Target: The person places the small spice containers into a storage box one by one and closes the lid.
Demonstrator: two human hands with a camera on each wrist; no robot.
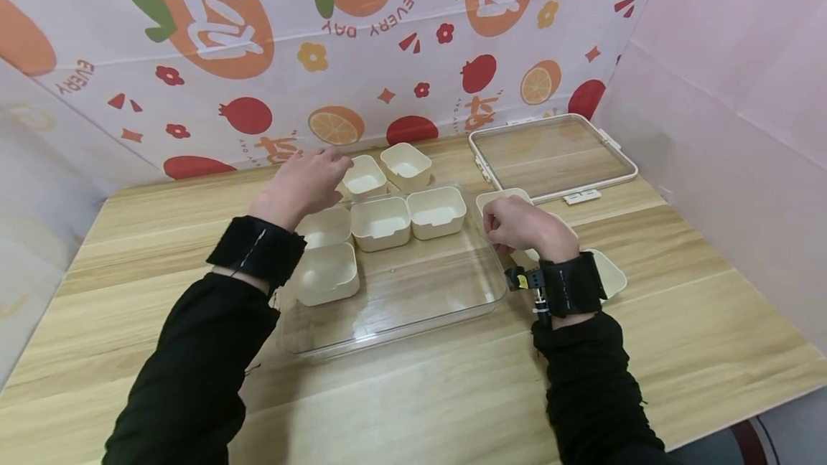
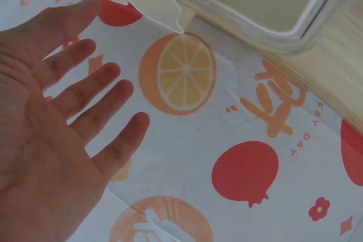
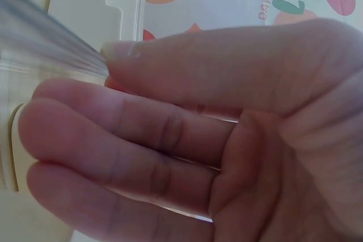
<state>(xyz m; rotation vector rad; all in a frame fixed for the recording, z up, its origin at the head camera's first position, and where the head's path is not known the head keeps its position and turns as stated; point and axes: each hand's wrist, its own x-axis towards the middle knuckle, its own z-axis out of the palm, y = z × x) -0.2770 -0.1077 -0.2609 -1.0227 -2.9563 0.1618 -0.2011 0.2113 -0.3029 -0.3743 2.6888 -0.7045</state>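
Observation:
A clear shallow plastic box (image 1: 394, 336) sits on the wooden table with several cream bins (image 1: 381, 234) inside, along its back and left side. My left hand (image 1: 309, 189) is above the box's back left part; in the left wrist view its fingers (image 2: 102, 111) are spread and hold nothing. With thumb and index finger, my right hand (image 1: 526, 224) pinches the box's right rim; the right wrist view shows the clear edge (image 3: 57, 32) meeting the thumb tip, while the other fingers (image 3: 74, 134) lie loosely bent below.
Two cream bins (image 1: 405, 167) stand behind the box, by the fruit-print cloth (image 1: 381, 77). More bins (image 1: 607, 275) are on the right, partly hidden by my right hand and wrist. A clear lid with a cream frame (image 1: 555, 156) lies at the back right.

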